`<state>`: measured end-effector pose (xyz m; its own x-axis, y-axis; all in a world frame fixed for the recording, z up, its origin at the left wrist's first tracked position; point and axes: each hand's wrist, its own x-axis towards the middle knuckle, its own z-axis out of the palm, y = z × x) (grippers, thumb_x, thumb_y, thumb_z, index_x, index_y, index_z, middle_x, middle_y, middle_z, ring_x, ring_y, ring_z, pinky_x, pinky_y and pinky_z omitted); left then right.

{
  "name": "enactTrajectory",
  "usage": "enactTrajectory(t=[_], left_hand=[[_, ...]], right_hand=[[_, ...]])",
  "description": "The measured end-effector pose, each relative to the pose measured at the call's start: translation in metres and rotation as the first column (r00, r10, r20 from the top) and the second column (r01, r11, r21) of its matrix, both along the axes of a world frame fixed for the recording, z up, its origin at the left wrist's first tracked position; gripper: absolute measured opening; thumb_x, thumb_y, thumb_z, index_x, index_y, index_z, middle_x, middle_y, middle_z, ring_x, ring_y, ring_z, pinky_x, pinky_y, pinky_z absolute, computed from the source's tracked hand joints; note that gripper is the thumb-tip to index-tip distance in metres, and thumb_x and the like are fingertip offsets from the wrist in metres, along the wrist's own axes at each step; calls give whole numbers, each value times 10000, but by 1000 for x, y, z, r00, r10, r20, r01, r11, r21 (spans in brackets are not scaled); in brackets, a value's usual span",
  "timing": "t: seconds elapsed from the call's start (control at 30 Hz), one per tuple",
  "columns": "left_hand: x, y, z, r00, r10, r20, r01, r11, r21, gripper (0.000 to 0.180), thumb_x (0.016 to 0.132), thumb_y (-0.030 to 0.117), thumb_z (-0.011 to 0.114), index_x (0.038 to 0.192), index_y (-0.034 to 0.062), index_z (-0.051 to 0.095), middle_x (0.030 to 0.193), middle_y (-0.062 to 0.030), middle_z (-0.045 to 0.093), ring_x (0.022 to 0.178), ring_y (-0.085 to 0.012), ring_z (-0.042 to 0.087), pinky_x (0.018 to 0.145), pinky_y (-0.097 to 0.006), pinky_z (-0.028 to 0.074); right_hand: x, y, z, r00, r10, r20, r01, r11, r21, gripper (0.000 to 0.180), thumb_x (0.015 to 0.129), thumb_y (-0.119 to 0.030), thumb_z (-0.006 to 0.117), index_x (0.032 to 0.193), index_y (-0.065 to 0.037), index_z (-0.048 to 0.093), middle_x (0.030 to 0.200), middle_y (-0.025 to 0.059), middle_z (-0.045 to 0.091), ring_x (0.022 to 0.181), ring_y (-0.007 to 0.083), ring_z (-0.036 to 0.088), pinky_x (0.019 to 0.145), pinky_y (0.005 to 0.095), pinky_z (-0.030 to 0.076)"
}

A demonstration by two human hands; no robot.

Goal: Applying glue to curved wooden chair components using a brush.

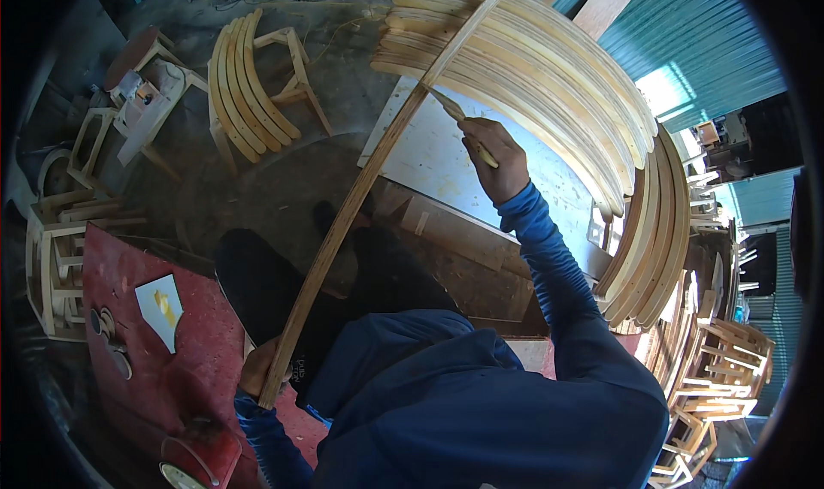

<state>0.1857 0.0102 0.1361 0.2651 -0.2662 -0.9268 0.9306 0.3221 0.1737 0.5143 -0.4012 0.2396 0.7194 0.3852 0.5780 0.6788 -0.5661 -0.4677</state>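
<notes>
the left hand (257, 371) gripped the lower end of a long curved wooden strip (360, 189) running to upper centre. the right hand (496, 163) held a brush (455, 116) against its upper part. coating seemed underway, most of the length left.

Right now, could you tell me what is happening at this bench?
A person in a blue top holds a long curved wooden strip at its lower end with the left hand. The right hand presses a small brush against the strip's upper part. Stacked curved wooden slats lie behind.
</notes>
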Motion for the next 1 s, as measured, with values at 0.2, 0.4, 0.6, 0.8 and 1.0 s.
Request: enactTrajectory(t=[0.2,0.4,0.6,0.8,1.0], left_hand=[[-1,-5,8,997,57,60,-55,998,-21,263,1037,434,456,986,197,559,543,-43,538,383,-141,505,332,-286,390],[0,2,3,999,44,17,-42,997,-70,248,1040,417,442,1102,198,542,564,-49,548,393,-150,514,343,-290,411],[-10,9,-9,996,15,88,-8,997,-76,259,1036,419,441,1169,209,514,587,-56,569,400,-158,524,351,-296,425],[9,-8,14,999,0,-38,1,999,40,264,1028,458,467,1027,205,545,557,-47,569,382,-155,518,345,-298,423],[6,-8,15,996,-18,-87,25,997,79,309,1025,484,472,989,188,554,540,-43,563,374,-156,519,343,-302,433]], right_hand=[[3,0,-45,992,17,128,25,946,-322,520,762,47,705,1246,-135,654,1244,121,584,1099,327,619,864,394,578],[-14,0,-47,998,18,53,4,925,-381,542,752,49,688,1258,-142,643,1253,111,574,1141,325,600,878,399,585],[0,5,-1,997,-42,61,53,981,-184,294,905,-23,672,1190,-91,696,1188,158,658,1019,332,684,866,359,582],[-13,13,-14,997,40,60,-13,914,-405,305,886,-30,675,1183,-96,695,1141,144,658,1015,340,679,862,381,590],[-5,16,26,991,115,-74,-127,975,-184,342,875,-19,651,1211,-86,659,1132,133,654,968,351,674,828,392,572]])
